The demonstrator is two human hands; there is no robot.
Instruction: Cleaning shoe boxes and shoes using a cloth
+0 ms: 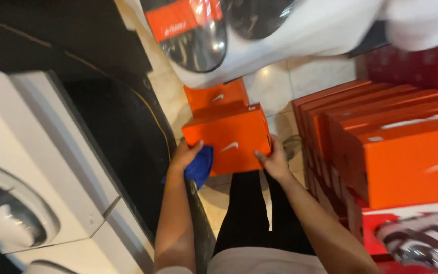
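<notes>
The stack of orange boxes fills three o'clock. At centre, the orange shoebox runs its long axis nine-to-three, clamped end to end: left hand at nine, also pinching a blue cloth; right hand at four. Both sit equally near.

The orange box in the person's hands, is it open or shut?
Shut: the lid sits flat on the orange box, held between the left hand and right hand.

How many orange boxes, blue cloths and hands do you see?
Orange boxes: at least 7, namely 1 held, 1 behind it, and about 5 stacked at the right
Blue cloths: 1
Hands: 2, left and right
Total: about 10
</notes>
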